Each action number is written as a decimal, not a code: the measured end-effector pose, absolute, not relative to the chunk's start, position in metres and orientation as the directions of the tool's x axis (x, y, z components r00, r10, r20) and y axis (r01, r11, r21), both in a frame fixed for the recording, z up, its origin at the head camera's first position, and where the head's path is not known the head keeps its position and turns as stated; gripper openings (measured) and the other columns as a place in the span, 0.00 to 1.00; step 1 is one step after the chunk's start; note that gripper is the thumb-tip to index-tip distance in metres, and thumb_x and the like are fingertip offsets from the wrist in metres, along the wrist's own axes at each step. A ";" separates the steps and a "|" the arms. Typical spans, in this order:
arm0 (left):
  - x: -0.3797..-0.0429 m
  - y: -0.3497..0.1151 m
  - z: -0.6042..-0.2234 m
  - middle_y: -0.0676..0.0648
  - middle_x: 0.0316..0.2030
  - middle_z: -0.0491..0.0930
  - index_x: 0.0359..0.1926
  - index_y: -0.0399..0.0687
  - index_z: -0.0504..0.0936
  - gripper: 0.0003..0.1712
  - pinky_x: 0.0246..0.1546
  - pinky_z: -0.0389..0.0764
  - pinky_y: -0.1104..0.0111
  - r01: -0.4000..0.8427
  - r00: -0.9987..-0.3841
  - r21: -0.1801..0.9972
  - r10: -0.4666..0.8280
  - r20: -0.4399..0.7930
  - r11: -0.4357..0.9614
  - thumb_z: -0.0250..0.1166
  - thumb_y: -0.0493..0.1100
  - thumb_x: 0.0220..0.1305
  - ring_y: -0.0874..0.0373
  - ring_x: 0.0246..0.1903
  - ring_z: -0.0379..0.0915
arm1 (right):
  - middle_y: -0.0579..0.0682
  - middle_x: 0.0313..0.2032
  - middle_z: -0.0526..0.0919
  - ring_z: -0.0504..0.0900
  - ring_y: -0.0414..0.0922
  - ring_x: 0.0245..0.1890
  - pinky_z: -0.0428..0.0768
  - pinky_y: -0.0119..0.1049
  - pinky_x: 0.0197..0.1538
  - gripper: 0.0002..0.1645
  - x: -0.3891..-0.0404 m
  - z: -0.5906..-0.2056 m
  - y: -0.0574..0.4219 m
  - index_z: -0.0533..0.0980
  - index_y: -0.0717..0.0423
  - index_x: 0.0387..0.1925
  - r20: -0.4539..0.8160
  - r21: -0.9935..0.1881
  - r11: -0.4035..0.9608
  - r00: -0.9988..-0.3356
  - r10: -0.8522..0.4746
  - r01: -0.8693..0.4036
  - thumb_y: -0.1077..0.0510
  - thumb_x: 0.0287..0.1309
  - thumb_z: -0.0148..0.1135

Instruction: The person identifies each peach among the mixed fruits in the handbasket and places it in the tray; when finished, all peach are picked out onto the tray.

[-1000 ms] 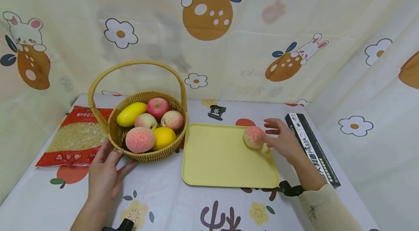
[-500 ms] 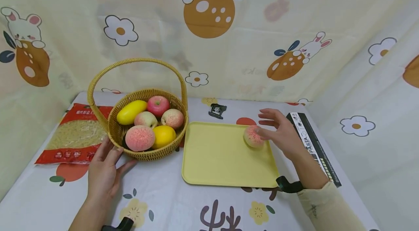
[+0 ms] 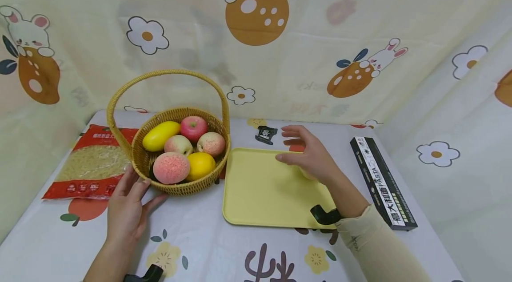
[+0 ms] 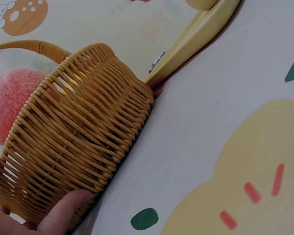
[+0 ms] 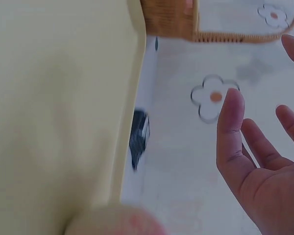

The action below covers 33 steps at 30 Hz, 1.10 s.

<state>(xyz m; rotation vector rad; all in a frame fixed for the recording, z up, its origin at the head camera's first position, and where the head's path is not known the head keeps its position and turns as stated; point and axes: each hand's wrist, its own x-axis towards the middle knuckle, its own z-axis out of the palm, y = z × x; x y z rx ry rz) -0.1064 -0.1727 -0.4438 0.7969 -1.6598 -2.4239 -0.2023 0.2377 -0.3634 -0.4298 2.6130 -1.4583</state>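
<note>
A woven basket (image 3: 182, 189) with a tall handle stands at the left, holding several fruits. My left hand (image 3: 127, 211) rests against its lower left side. In the left wrist view the thumb (image 4: 68, 208) lies along the weave (image 4: 78, 132). Over the yellow tray (image 3: 264, 197) hovers my right hand (image 3: 310, 155), its fingers spread and nothing held. Behind it a peach (image 3: 306, 173) is mostly hidden on the tray; the right wrist view catches its blurred top (image 5: 117, 223). In the basket are a large pink peach (image 3: 171, 168), a lemon (image 3: 201, 166), a red apple (image 3: 194, 128) and a yellow mango-like fruit (image 3: 161, 136).
A red bag of pasta (image 3: 90, 162) lies left of the basket. A long black pasta box (image 3: 384, 184) lies right of the tray. Behind the tray is a small black packet (image 3: 266, 135). A patterned curtain (image 3: 180, 29) closes off the back.
My right hand has left the peach on the tray and moved left above the tray, uncovering the pasta box. My left hand stays at the basket.
</note>
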 end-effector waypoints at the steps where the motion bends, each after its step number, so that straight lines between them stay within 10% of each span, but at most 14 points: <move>1: -0.106 -0.173 -0.444 0.57 0.83 0.55 0.79 0.83 0.60 0.35 0.45 0.91 0.58 -0.209 -0.858 0.892 -0.363 -0.365 -0.401 0.57 0.45 0.81 0.50 0.74 0.64 | 0.52 0.71 0.75 0.76 0.57 0.70 0.75 0.62 0.71 0.44 -0.202 -0.363 0.231 0.68 0.42 0.74 0.036 -0.848 0.494 -0.949 -0.312 -0.195 0.52 0.59 0.79; 14: -0.105 -0.173 -0.441 0.57 0.83 0.55 0.80 0.83 0.60 0.35 0.44 0.91 0.58 -0.206 -0.859 0.895 -0.365 -0.359 -0.396 0.57 0.45 0.81 0.49 0.75 0.63 | 0.49 0.68 0.77 0.79 0.56 0.68 0.86 0.54 0.60 0.44 -0.204 -0.364 0.154 0.71 0.41 0.72 0.068 -0.866 0.413 -0.884 -0.462 -0.283 0.54 0.55 0.81; 24: -0.105 -0.172 -0.443 0.55 0.83 0.55 0.80 0.82 0.60 0.36 0.45 0.91 0.58 -0.214 -0.864 0.894 -0.350 -0.361 -0.394 0.57 0.45 0.82 0.50 0.75 0.63 | 0.54 0.70 0.76 0.78 0.58 0.67 0.80 0.62 0.67 0.46 -0.199 -0.362 0.098 0.70 0.49 0.73 0.077 -0.869 0.350 -0.793 -0.604 -0.351 0.53 0.55 0.81; 33: -0.104 -0.173 -0.442 0.54 0.83 0.55 0.80 0.81 0.59 0.36 0.48 0.90 0.57 -0.207 -0.868 0.905 -0.357 -0.345 -0.371 0.57 0.45 0.82 0.49 0.76 0.63 | 0.52 0.71 0.75 0.78 0.56 0.68 0.77 0.49 0.73 0.46 -0.196 -0.361 0.063 0.71 0.50 0.72 0.074 -0.864 0.329 -0.742 -0.666 -0.381 0.52 0.55 0.81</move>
